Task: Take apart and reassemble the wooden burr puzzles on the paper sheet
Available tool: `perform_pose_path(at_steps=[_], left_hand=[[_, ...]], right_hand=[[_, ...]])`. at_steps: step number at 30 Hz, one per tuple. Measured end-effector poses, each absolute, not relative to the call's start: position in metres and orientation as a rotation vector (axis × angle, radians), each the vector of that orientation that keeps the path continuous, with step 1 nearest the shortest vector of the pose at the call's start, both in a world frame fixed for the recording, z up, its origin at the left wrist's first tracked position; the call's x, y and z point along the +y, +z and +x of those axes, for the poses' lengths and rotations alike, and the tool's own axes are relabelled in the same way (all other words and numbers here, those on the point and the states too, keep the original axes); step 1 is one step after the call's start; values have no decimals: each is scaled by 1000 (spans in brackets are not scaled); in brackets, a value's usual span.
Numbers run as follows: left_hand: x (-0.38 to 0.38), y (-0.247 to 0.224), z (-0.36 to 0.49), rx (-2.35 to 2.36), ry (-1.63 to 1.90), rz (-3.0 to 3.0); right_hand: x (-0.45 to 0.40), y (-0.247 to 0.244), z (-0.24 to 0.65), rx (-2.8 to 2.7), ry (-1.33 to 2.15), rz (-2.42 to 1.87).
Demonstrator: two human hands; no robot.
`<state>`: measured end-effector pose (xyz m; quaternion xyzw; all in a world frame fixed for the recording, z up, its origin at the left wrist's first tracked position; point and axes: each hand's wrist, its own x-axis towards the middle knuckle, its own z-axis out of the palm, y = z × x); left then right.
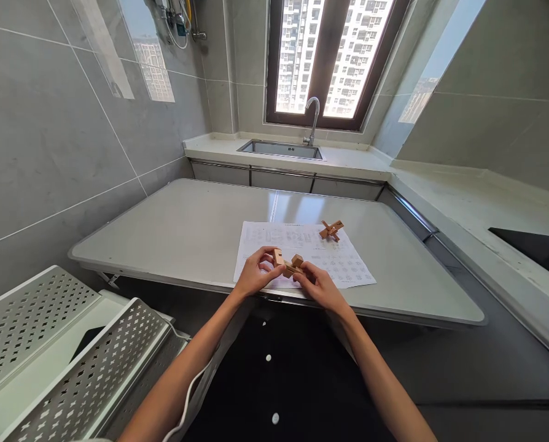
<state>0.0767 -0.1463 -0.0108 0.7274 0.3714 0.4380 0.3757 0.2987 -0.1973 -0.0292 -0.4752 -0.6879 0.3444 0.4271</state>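
Note:
Both my hands are over the near edge of a printed paper sheet (348, 264) on the table. My left hand (256, 271) is closed on a light wooden block (278, 256) with a notch in it, held upright between thumb and fingers. My right hand (319, 283) pinches a thin wooden piece (292, 269) at its right end. Between the hands the wooden pieces touch or overlap, and a small cube-like block (297, 260) shows just behind them. Farther back, on the sheet's right corner, sits a darker wooden assembly of crossed pieces (331, 231).
The pale folding table (182, 233) spreads to both sides. Behind it is a counter with a sink (279, 149) and a tap (313, 120) under a window. White perforated metal racks (118, 362) stand at lower left, with a white cable (186, 399) near my left forearm.

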Motion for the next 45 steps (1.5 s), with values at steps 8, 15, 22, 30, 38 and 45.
perform_pose_path(at_steps=[8, 15, 22, 30, 38, 45], left_hand=[[-135, -22, 81, 1288, 1313, 1880], [-130, -35, 90, 1486, 1227, 2061], [-135, -28, 88, 1253, 1065, 2283], [-149, -10, 83, 866, 947, 2404], [-151, -9, 83, 849, 1016, 2380], [-149, -12, 84, 870, 1042, 2388]], right_hand=[[-191, -35, 299, -1550, 845, -1229], [-189, -36, 299, -1535, 876, -1205], [-189, -35, 300, -1571, 841, -1211], [-189, -33, 302, -1687, 831, -1175], [-192, -27, 301, -1768, 825, -1133], [-194, -25, 300, -1780, 787, -1132]])
